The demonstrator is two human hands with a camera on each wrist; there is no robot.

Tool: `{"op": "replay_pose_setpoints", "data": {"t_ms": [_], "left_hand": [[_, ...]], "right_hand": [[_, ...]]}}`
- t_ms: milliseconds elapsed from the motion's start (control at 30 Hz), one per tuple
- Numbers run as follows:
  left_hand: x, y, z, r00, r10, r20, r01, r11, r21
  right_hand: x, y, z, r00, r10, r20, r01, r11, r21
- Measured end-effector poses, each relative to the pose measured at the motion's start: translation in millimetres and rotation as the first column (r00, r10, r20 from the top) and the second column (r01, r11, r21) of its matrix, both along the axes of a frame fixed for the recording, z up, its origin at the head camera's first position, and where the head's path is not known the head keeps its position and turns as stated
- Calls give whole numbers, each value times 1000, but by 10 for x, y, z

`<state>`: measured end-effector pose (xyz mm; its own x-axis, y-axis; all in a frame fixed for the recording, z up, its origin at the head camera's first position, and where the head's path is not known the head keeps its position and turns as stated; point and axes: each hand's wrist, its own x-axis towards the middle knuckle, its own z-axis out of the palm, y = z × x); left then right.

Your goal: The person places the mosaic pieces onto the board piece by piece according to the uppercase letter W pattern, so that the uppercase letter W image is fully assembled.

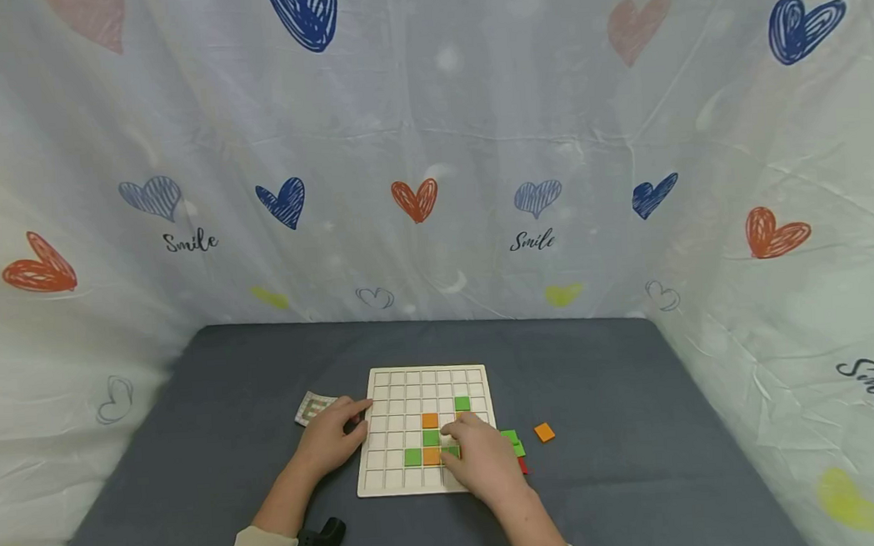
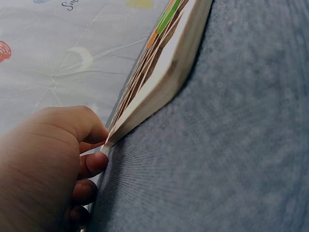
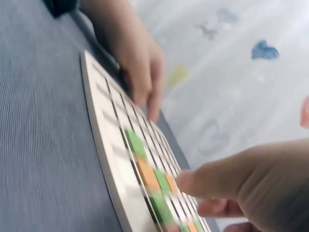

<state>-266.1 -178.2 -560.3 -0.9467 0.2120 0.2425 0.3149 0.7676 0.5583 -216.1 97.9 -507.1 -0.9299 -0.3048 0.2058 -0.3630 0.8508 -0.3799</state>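
Note:
A pale wooden grid board (image 1: 390, 480) lies on the dark cloth, with several green and orange square tiles in its cells. Fingertips of my left hand (image 1: 330, 438) touch the board's left edge; the left wrist view shows them at its rim, the other fingers loosely bent. Over the right part of the board is my right hand (image 1: 486, 458), thumb and forefinger spread apart around the tiles, with no tile visible between them. A green tile (image 1: 430, 438) and an orange tile (image 1: 431, 456) lie just left of these fingertips. In the right wrist view, the fingers hover close over the tile rows.
Right of the board lie loose green tiles (image 1: 519, 449), a partly hidden red tile (image 1: 523, 466) and a separate orange tile (image 1: 544, 432). A patterned card (image 1: 312, 408) is beyond the left hand. A white curtain (image 1: 474, 137) with hearts surrounds the table.

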Motion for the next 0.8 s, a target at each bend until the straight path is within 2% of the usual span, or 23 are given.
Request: {"op": "replay_pose_setpoints", "data": {"t_ms": [100,200,267,300,367,667,800], "left_hand": [[1,6,1,1000,4,6,-4,1000,-3],[-4,1,-3,1000,0,7,0,1000,-2],[-8,-7,-7,1000,-3,3,3,1000,2],[-10,-11,-10,1000,-3,0,3,1000,4],[-12,-21,-5,1000,-3,-5,3,1000,3],[-16,-18,3,1000,-7,-11,8,1000,19],[-10,-14,-4,1000,-10,-8,10,1000,20]], "right_hand": [[57,225,-16,984,-173,29,174,984,-46],[121,440,-27,936,-332,118,338,941,-33],[164,551,-30,908,-387,161,393,920,-5],[182,593,-32,897,-403,180,408,913,12],[209,647,-44,889,-417,189,419,907,32],[254,680,-109,912,-390,127,394,919,-8],[261,685,-117,913,-387,128,392,920,-10]]}}
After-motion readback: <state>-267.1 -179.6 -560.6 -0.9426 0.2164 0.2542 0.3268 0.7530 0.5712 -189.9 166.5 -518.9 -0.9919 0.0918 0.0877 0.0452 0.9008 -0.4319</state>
